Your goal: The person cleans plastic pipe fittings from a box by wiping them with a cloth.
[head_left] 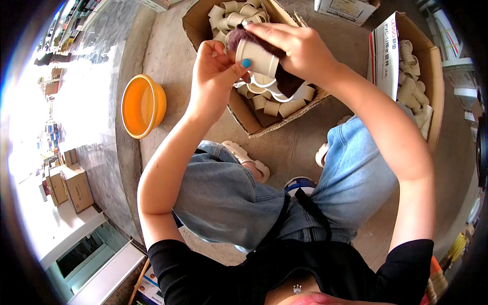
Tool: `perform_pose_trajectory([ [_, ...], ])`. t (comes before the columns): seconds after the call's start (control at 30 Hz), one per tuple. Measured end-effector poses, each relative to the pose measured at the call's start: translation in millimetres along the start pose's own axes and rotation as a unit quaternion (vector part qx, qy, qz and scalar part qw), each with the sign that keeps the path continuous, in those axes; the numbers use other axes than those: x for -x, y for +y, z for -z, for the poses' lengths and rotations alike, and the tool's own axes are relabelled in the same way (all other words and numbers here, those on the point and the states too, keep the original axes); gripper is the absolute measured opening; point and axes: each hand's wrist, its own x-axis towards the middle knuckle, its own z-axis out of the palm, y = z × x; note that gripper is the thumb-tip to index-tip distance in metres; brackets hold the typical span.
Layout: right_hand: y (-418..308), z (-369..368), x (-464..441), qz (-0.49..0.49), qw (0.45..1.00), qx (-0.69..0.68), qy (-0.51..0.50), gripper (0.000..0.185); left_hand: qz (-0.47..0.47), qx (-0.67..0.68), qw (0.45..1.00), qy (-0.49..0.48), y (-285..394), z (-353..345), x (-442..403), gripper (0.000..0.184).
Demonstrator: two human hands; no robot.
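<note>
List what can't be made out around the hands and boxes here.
All in the head view:
Pipe fitting: far side, hidden by its own near side and the dark cloth.
Right hand: palm, turned away from the camera.
Middle cardboard box: much of its floor, covered by fittings and hands; its far end is cut off by the top edge.
White carton: print too small to read.

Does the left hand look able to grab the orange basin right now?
Probably not: the left hand is holding a cream pipe fitting. Nothing visible blocks the way to the orange basin, though.
</note>
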Motion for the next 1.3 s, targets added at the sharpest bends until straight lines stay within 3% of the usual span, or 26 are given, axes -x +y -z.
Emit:
perform_pose_trajectory([
  [0.13, -4.5, 0.4, 0.9, 0.235, 0.950, 0.197, -0.063, 0.036, 0.083, 0.046, 0.995, 0.023, -2.7, 4.7, -1.4, 0.025],
  [0.3, -9.8, -0.1, 3.6, 0.254, 0.941, 0.217, -0.053, 0.035, 0.118, 0.086, 0.989, 0.016, -6.8, 9.0, 1.8, 0.023],
  [0.4, -6.2, -9.1, 3.6, 0.146, 0.984, 0.097, -0.018, 0.037, 0.062, 0.111, 0.992, 0.001, -7.2, 5.7, 2.9, 0.022],
  [0.43, -8.2, -9.5, 3.1, 0.064, 0.998, 0.010, -0.001, 0.042, 0.025, 0.114, 0.993, -0.010, -9.7, 6.2, 0.9, 0.021],
  [0.53, -12.4, -8.2, -3.4, -0.084, 0.995, -0.042, 0.042, 0.045, -0.044, 0.077, 0.996, -0.028, -1.2, 2.1, 1.4, 0.022],
  [0.57, -17.1, -5.4, -3.3, -0.232, 0.966, -0.117, 0.007, 0.040, -0.067, 0.049, 0.996, -0.032, 3.7, -1.2, 3.3, 0.021],
  [0.67, -10.8, -13.3, 5.8, -0.266, 0.955, -0.133, 0.003, 0.037, -0.110, -0.013, 0.993, -0.043, 7.3, -4.6, 4.1, 0.026],
  [0.77, -15.9, -23.7, 13.8, -0.415, 0.817, -0.398, 0.049, 0.037, -0.119, -0.050, 0.989, -0.072, 8.2, 0.0, 5.8, 0.026],
  [0.8, -18.0, -19.7, 9.6, -0.410, 0.843, -0.346, 0.027, 0.037, -0.128, -0.050, 0.987, -0.089, 6.6, 3.4, 4.0, 0.026],
  [0.87, -21.8, -6.0, -2.5, -0.397, 0.886, -0.238, -0.016, 0.039, -0.117, -0.054, 0.986, -0.107, 3.9, 9.7, -0.3, 0.025],
  [0.93, -10.9, -2.2, -6.3, -0.228, 0.969, -0.086, -0.029, 0.039, -0.079, -0.062, 0.989, -0.106, 1.2, 15.6, -4.5, 0.025],
  [1.0, -4.8, -3.5, -6.1, -0.024, 0.999, 0.023, 0.011, 0.037, -0.025, -0.049, 0.994, -0.092, -5.0, 16.6, -6.7, 0.025],
  [1.1, -3.3, -2.9, -2.1, 0.091, 0.988, 0.128, 0.004, 0.031, 0.071, -0.087, 0.994, -0.013, -9.9, 13.2, -8.7, 0.023],
  [1.23, -11.2, 7.2, -5.9, 0.206, 0.951, 0.227, -0.022, 0.037, 0.096, 0.002, 0.993, -0.069, -15.3, 21.3, -7.4, 0.020],
  [1.3, -11.2, 6.9, -6.6, 0.202, 0.954, 0.224, -0.003, 0.035, 0.089, 0.020, 0.993, -0.077, -15.3, 21.2, -6.2, 0.020],
])
